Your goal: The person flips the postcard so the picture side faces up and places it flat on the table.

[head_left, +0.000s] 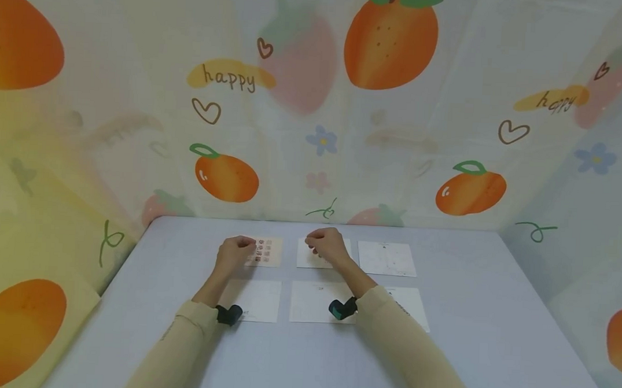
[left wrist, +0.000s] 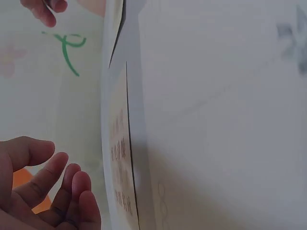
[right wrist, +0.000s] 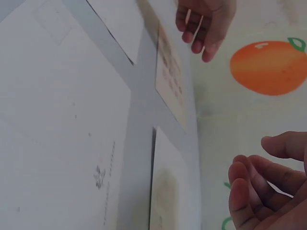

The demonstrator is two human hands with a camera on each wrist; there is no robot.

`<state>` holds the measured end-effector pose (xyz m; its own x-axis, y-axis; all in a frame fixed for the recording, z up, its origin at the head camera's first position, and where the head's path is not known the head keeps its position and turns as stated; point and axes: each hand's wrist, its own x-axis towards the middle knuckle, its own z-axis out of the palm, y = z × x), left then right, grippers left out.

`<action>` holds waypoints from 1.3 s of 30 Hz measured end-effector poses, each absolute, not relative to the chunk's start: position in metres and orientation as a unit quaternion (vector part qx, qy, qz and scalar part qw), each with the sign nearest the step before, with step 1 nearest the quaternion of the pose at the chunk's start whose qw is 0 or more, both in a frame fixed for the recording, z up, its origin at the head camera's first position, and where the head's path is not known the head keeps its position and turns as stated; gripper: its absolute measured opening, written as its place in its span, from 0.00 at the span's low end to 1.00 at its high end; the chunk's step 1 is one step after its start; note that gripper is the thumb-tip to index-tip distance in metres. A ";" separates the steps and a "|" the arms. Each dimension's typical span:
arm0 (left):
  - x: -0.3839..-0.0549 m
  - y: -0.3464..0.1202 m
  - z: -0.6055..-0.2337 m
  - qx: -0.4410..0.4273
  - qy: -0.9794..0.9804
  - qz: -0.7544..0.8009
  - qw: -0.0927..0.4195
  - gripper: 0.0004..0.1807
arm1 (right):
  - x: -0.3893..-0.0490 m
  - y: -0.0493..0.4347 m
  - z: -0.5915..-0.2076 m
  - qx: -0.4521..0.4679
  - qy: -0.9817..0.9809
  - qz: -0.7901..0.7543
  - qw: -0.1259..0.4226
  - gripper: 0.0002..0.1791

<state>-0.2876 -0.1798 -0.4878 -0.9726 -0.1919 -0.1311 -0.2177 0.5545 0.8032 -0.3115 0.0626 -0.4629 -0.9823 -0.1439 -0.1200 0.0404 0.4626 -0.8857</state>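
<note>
My left hand [head_left: 232, 253] hovers at the left side of a beige card [head_left: 272, 252] printed with rows of dark characters, in the back row. Its fingers [left wrist: 58, 167] are loosely bent in the left wrist view, thumb apart from them, with nothing between. Above the back middle white card [head_left: 308, 261], my right hand [head_left: 329, 245] hangs and hides part of its print. In the right wrist view its fingers [right wrist: 240, 191] are also loosely bent and hold nothing. Both hands are raised off the cards.
Another white card [head_left: 386, 259] lies at the back right. The front row has white cards at left [head_left: 256, 299], middle [head_left: 308, 304] and right [head_left: 412, 305], partly covered by my forearms. A fruit-patterned cloth [head_left: 343, 178] hangs behind the pale table [head_left: 466, 339].
</note>
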 end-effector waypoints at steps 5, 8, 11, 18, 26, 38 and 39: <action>-0.287 -0.163 -0.487 -0.096 0.882 0.462 0.003 0.17 | -0.310 0.084 -0.461 -0.020 0.854 -0.517 0.062 0.12; -0.286 -0.155 -0.489 -0.088 0.876 0.473 -0.002 0.18 | -0.309 0.097 -0.463 -0.015 0.856 -0.514 0.052 0.13; -0.286 -0.147 -0.490 -0.088 0.868 0.488 0.000 0.17 | -0.309 0.109 -0.466 -0.008 0.858 -0.512 0.051 0.14; -0.287 -0.127 -0.494 -0.076 0.860 0.504 0.012 0.15 | -0.309 0.130 -0.473 0.019 0.866 -0.497 0.052 0.15; -0.293 -0.111 -0.501 -0.085 0.849 0.519 0.047 0.15 | -0.310 0.146 -0.484 0.043 0.888 -0.454 0.058 0.18; -0.297 -0.097 -0.503 -0.089 0.855 0.503 0.082 0.17 | -0.311 0.148 -0.486 0.067 0.908 -0.407 0.068 0.18; -0.298 -0.096 -0.503 -0.089 0.855 0.503 0.085 0.17 | -0.312 0.147 -0.487 0.067 0.909 -0.405 0.068 0.18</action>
